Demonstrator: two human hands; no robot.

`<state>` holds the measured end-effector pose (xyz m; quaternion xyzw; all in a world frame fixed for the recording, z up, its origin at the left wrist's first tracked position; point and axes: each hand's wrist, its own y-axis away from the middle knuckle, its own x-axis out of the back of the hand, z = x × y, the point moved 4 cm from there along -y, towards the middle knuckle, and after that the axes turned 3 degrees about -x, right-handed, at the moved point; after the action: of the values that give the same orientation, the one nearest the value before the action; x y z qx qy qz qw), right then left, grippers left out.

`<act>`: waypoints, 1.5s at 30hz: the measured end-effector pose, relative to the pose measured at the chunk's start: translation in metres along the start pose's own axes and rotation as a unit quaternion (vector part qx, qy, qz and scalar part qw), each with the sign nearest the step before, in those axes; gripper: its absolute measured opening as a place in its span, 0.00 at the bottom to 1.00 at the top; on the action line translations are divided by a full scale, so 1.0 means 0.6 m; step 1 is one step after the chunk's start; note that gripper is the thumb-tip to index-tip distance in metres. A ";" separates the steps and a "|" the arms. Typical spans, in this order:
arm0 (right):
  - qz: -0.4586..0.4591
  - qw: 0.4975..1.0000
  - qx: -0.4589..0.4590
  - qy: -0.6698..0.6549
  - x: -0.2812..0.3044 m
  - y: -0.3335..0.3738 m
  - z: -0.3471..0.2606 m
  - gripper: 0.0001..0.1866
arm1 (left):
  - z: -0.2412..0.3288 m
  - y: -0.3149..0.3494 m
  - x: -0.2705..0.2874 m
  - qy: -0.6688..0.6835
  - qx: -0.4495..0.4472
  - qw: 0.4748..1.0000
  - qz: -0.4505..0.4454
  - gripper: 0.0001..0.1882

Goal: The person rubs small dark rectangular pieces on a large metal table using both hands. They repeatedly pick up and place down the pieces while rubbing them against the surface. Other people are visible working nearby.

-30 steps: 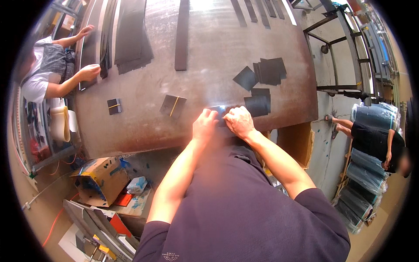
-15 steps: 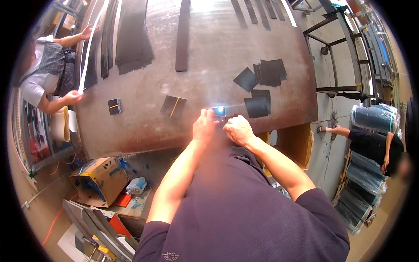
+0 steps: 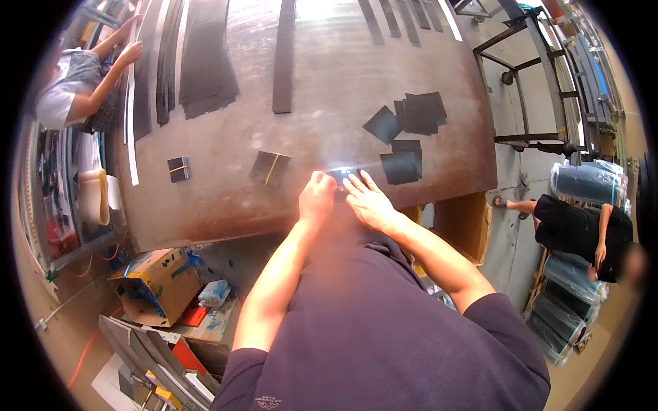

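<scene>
At the near edge of the table, a small dark, shiny square piece [image 3: 338, 174] lies between my two hands and reflects a bright light. My left hand [image 3: 317, 200] is closed at its left side, with the fingers bent together on its edge. Stretched fingers of my right hand [image 3: 369, 203] rest against its right side. Whether it is one sheet or a stack is hidden by the hands. To the left lie a banded dark square stack [image 3: 269, 169] and a smaller banded bundle [image 3: 179, 169]. Loose dark squares [image 3: 401, 168] lie to the right.
Long dark strips [image 3: 283, 61] and wide dark sheets [image 3: 207, 61] lie across the brown table [image 3: 226, 205]. A co-worker [image 3: 75, 92] stands at the left beside a white strip [image 3: 131, 137]. At right are a metal rack [image 3: 524, 82] and another person [image 3: 582, 233].
My right hand has gone from closed to outstretched fingers. The co-worker's hands have moved toward the far side, and the white strip's near end now lies on the table.
</scene>
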<state>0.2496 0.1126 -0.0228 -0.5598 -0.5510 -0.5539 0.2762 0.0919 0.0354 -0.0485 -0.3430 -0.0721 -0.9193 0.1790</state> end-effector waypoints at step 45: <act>0.271 0.946 -0.141 -0.108 0.058 -0.061 0.090 0.02 | 0.019 -0.006 0.000 -0.067 0.001 0.994 -0.090 0.17</act>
<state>0.2254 0.1816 -0.0143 -0.7777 -0.3215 -0.4663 0.2725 0.0976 0.0417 -0.0400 -0.3956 -0.1154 -0.9066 0.0907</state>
